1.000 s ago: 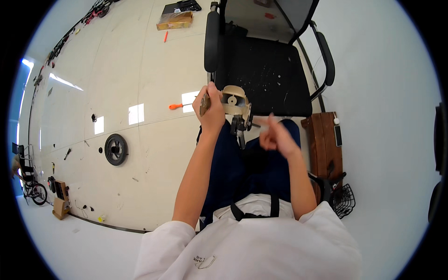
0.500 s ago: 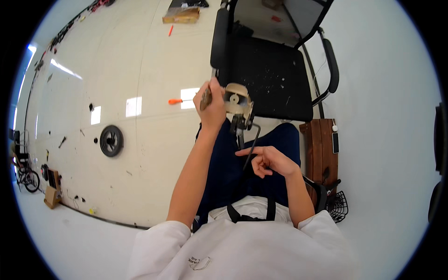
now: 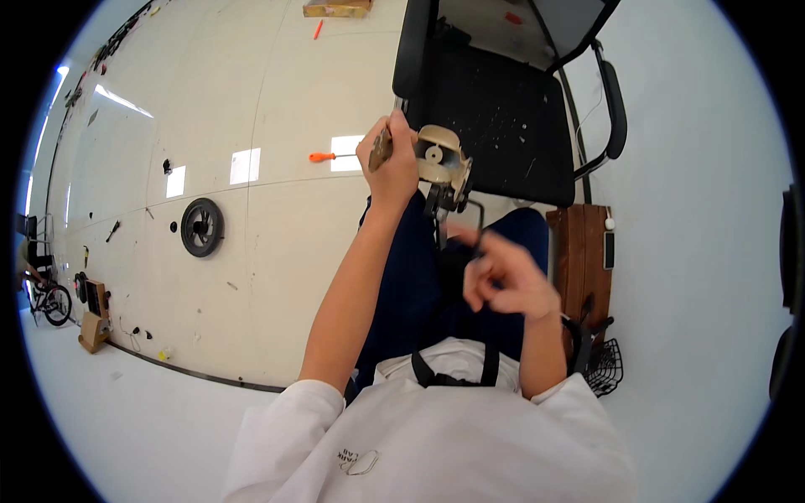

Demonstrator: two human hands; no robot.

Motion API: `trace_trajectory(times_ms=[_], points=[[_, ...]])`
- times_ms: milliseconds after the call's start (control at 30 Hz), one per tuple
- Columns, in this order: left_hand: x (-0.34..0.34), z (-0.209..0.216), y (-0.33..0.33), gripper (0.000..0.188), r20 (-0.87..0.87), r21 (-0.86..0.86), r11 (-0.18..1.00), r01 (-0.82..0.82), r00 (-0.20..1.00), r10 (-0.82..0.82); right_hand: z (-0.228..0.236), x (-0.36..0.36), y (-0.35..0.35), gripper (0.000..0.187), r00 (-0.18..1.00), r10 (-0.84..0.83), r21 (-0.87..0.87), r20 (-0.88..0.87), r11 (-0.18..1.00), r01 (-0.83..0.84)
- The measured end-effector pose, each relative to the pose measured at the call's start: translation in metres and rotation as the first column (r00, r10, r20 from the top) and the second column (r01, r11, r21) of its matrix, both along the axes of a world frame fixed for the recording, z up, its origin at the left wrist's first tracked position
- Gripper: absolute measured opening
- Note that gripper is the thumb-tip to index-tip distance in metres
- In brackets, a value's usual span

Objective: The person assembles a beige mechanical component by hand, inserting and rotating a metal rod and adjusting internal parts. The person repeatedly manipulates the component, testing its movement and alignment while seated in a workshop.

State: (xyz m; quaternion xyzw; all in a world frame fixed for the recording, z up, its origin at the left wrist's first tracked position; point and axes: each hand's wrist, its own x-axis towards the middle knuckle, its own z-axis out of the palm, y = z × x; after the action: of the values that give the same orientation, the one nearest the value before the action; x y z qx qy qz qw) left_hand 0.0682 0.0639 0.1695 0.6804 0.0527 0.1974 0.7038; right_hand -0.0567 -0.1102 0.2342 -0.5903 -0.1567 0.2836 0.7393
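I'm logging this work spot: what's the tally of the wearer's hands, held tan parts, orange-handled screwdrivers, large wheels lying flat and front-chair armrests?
Wearer's bare hands, left hand and right hand: 2
Curved tan part, held by the left hand: 1
Orange-handled screwdriver: 1
Large black wheel, lying flat: 1
Black armrests on the black chair: 2
Total: 7

Glossy tiled floor (image 3: 289, 277), black chair (image 3: 495, 105)

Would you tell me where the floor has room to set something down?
Free: tiles between the orange screwdriver and red stick, and between the wheel and left forearm, bar specks. Crowded: over the lap, where the left hand holds a tan part.
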Motion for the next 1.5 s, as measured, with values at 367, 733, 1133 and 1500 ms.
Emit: trace_trajectory(times_ms=[367,733,1133,1500], points=[[0.005,-0.001,0.001,0.039,0.051,-0.006,1.0,-0.001,0.999,0.002,-0.034,0.003,-0.014,0.079,0.981,0.149,-0.056,-0.126,0.986,-0.157],[0.007,-0.002,-0.002,0.039,0.06,-0.048,0.999,0.015,0.998,-0.012,-0.038,0.012,-0.012,0.05,0.974,-0.117,-0.34,-0.195,0.939,0.045],[0.02,-0.011,0.018,0.045,-0.076,-0.043,0.987,-0.158,0.985,0.154,0.006,0.029,-0.007,0.043,0.831,-0.285,-0.264,0.478,0.856,0.445],[0.018,-0.01,0.015,0.044,-0.066,-0.072,0.992,-0.108,0.993,0.103,0.028,0.041,0.009,0.044,0.523,0.199,-0.428,0.829,0.827,0.365]])
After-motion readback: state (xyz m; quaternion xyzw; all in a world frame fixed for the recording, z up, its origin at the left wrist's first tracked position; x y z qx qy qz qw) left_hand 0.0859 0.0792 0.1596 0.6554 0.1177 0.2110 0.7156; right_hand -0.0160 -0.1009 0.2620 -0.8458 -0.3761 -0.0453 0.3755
